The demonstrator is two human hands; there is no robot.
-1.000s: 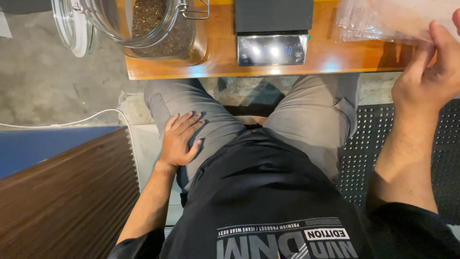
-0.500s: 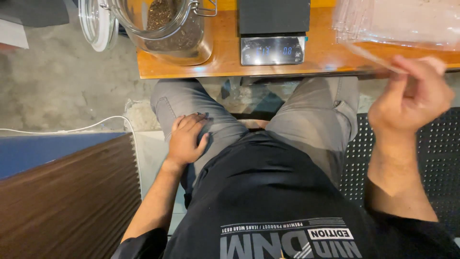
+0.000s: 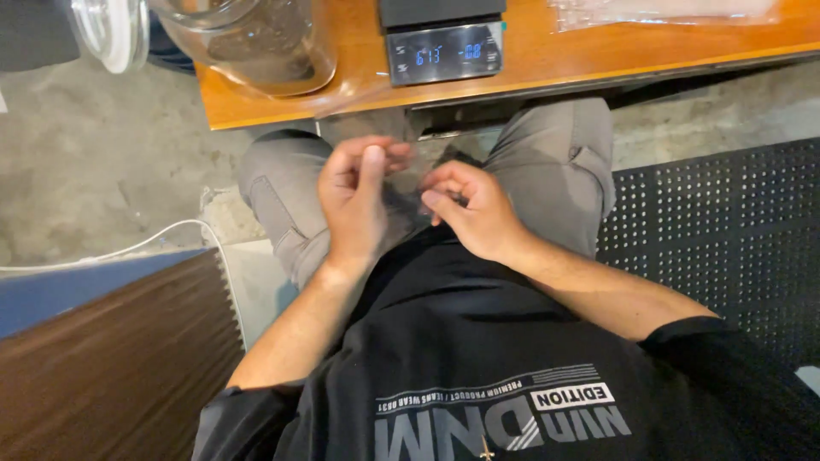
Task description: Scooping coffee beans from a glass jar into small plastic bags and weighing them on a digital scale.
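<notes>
A black perforated mat (image 3: 726, 248) is seen on the floor to the right of the right hand (image 3: 470, 209), and a dark wooden panel (image 3: 111, 367) is seen below and left of the left hand (image 3: 354, 201). A wooden counter (image 3: 547, 55) is stretched across the top, beyond both hands. On it, up and left of the left hand, a large glass jar (image 3: 256, 43) is stood, with its round lid (image 3: 107, 30) hung open beside it. A small digital scale (image 3: 444, 38) with a lit display is set almost straight ahead of the hands. A stack of clear plastic bags (image 3: 666, 10) is laid up and to the right of the right hand.

Both hands are held close together above the lap. A thin clear plastic bag (image 3: 410, 183) is pinched between them: the grip of the left hand is closed on its left edge with thumb against fingertips, and the grip of the right hand is pressed together on its right edge. The film is barely visible, so its full outline cannot be told. A white cable (image 3: 128, 249) is laid on the floor well to the left of the left hand.
</notes>
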